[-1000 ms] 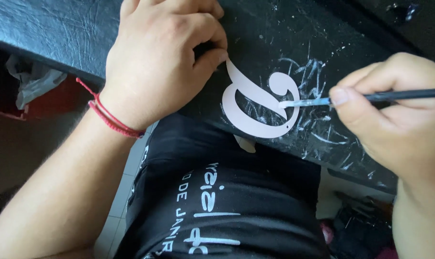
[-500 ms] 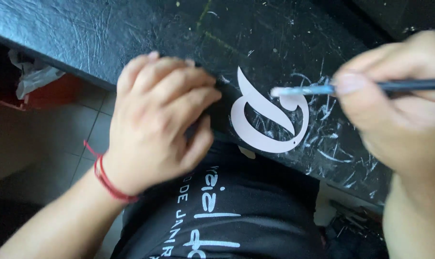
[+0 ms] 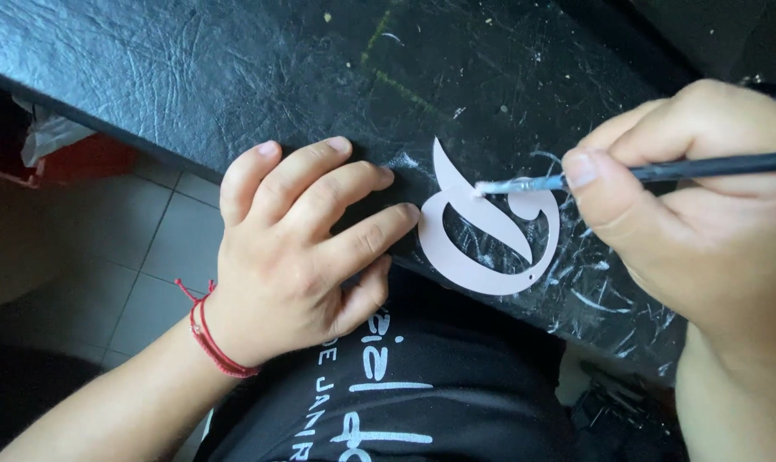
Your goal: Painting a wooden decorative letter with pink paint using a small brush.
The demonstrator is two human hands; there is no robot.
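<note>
At the right edge of the frame, my right hand point(image 3: 704, 214) is cut off, so its wrist and outer side go unseen. It pinches a thin dark paintbrush point(image 3: 661, 171) between thumb and fingers; the handle runs off the right border, and the pale, wet bristle tip touches the top of the cut-out. My palm hides the lower right stretch of the work surface.

In the middle of the frame lies the pale pinkish cut-out letter point(image 3: 482, 231), a flat, curly shape with a pointed tail rising at its upper left and a rounded loop to the right. It rests flat on the black, cracked leather-like tabletop point(image 3: 191, 77), near the table's lower edge. White brush streaks and specks are scattered on the black surface inside and around the loop.

At centre left, my left hand point(image 3: 302, 239) lies open, palm down, gripping nothing, its fingers spread on the tabletop with the fingertips just beside the letter's left edge. A red cord bracelet point(image 3: 212, 338) circles that wrist.

Along the bottom, my black shirt point(image 3: 422, 385) shows white lettering, partly cut off. At left, grey floor tiles point(image 3: 140, 257) are dim, and a reddish object in the upper left shadow is hard to make out.
</note>
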